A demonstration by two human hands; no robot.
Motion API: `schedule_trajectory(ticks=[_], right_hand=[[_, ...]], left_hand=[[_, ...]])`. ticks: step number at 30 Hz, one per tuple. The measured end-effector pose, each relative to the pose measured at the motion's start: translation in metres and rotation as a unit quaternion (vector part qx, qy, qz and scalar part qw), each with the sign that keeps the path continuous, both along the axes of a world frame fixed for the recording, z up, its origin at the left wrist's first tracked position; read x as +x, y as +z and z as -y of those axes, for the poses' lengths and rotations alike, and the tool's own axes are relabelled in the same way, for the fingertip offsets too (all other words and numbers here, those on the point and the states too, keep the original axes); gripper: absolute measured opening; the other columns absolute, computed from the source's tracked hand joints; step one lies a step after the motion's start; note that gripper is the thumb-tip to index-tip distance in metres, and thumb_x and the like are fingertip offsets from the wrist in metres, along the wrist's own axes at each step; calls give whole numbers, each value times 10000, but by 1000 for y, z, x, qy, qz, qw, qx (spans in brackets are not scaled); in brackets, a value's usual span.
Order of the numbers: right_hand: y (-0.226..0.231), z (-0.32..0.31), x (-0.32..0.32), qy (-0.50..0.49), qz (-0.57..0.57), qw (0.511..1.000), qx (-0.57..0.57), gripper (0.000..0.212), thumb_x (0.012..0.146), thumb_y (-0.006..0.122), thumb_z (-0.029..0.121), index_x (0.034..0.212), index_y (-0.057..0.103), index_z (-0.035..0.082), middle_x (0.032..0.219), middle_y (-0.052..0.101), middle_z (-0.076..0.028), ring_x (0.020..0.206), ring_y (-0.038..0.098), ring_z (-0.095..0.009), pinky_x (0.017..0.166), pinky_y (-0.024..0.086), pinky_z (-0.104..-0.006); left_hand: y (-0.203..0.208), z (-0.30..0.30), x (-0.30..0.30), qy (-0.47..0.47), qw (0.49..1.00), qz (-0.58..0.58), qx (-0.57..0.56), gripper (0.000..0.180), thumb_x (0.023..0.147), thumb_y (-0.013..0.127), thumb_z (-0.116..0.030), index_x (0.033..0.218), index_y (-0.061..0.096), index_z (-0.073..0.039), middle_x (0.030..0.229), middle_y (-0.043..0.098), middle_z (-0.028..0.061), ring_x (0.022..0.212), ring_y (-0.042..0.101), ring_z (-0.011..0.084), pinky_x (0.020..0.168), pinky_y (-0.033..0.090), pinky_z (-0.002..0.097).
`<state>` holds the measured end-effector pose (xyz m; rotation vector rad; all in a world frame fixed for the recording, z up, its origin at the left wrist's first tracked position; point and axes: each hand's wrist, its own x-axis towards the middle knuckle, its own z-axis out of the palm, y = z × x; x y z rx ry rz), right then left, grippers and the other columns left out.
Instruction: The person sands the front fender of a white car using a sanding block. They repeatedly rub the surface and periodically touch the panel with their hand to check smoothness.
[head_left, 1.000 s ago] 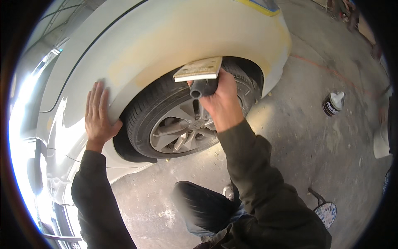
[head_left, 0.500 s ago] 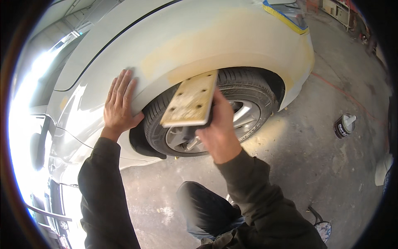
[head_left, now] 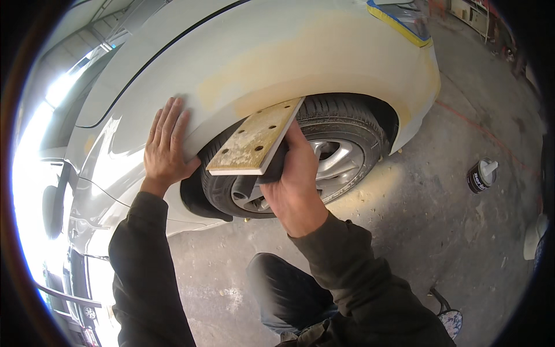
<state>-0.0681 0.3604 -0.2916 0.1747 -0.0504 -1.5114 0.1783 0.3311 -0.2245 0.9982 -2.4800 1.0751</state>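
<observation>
My right hand (head_left: 298, 185) grips a sanding block (head_left: 254, 141) from behind. The block's flat face is pale yellow with several holes and worn whitish patches, and a dark stub sticks out at its lower end. It is tilted in front of the tire (head_left: 341, 115), with its far end at the wheel arch edge of a white car fender (head_left: 243, 52). Yellowish patches spread over the fender above the arch. My left hand (head_left: 166, 144) lies flat on the body panel left of the wheel, fingers stretched out and holding nothing.
Pale dust covers part of the concrete floor (head_left: 404, 231) beside the wheel. A dark can (head_left: 481, 175) with a white piece on top stands at the right. Yellow and blue tape (head_left: 399, 28) edges the headlight. An orange line (head_left: 491, 136) runs over the floor.
My right hand has moved the sanding block left and slightly down across the front of the tire. My left hand has stayed in place on the panel.
</observation>
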Motion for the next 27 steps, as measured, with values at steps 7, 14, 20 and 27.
schedule_trajectory(ticks=[7, 14, 20, 27], right_hand=[[-19, 13, -38, -38, -72, 995, -60, 430, 1158, 454, 363, 1403, 617, 48, 1333, 696, -70, 1224, 661, -203, 1075, 527, -366], [-32, 15, -60, 6, -93, 993, -68, 355, 1137, 426, 241, 1329, 629, 20, 1267, 693, -126, 1116, 692, -258, 962, 587, -425], [-55, 28, -52, -92, -117, 987, -60, 356, 1137, 418, 230, 1303, 623, -9, 1210, 705, -168, 1060, 709, -277, 889, 610, -421], [-65, 55, -126, -16, 11, 999, -48, 309, 1118, 376, 153, 1212, 626, -3, 1147, 695, -171, 1008, 693, -286, 830, 584, -415]], left_hand=[[-1, 1, -6, 22, 1000, 15, 16, 1141, 576, 805, -105, 1617, 337, -101, 1705, 353, 198, 1577, 357, 403, 1296, 321, 555], [7, -8, 10, 29, 999, 17, -3, 1069, 556, 791, -102, 1564, 437, -71, 1675, 411, 193, 1567, 385, 383, 1300, 329, 533], [-2, 6, -14, 9, 1000, 16, 6, 1142, 537, 838, -92, 1588, 392, -81, 1686, 386, 203, 1576, 362, 396, 1301, 322, 533], [11, -8, 10, 16, 999, 42, -32, 1118, 559, 785, -31, 1593, 362, -69, 1680, 377, 229, 1567, 361, 434, 1287, 322, 574]])
